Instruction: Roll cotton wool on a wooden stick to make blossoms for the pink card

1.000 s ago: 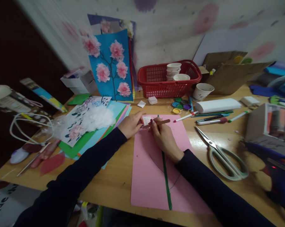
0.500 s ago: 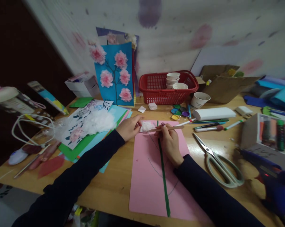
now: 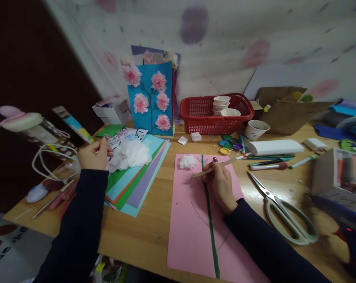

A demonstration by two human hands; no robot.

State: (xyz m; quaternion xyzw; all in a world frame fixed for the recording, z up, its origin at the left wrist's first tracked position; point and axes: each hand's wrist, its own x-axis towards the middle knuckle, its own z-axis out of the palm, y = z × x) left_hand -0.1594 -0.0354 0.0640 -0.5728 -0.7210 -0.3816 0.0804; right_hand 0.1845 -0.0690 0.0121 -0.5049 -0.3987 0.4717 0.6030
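My right hand (image 3: 220,182) grips a flat wooden stick (image 3: 205,171) like a pen, slanting over the pink sheet (image 3: 189,236). A painted green stem (image 3: 211,232) and thin pencil lines run down that sheet. Near its top left corner lies a white cotton tuft (image 3: 187,162), just beyond the stick's lower tip. Off to the left, my left hand (image 3: 93,154) is raised beside a white cotton pile (image 3: 129,153), its fingers curled together. Whatever may be between those fingers is hidden. Under the pile are a floral sheet and several coloured papers (image 3: 139,192).
Scissors (image 3: 272,202) and a blue glue gun (image 3: 343,220) lie at the right, by a box of markers (image 3: 328,173). A red basket (image 3: 207,124) with paper cups stands behind, near paint pots (image 3: 225,151). A blue flower card (image 3: 150,94) leans on the wall.
My left hand has left the cotton tuft on the pink sheet and moved left to the cotton pile. The stick has come off the tuft, its tip now lower. The view has shifted slightly.
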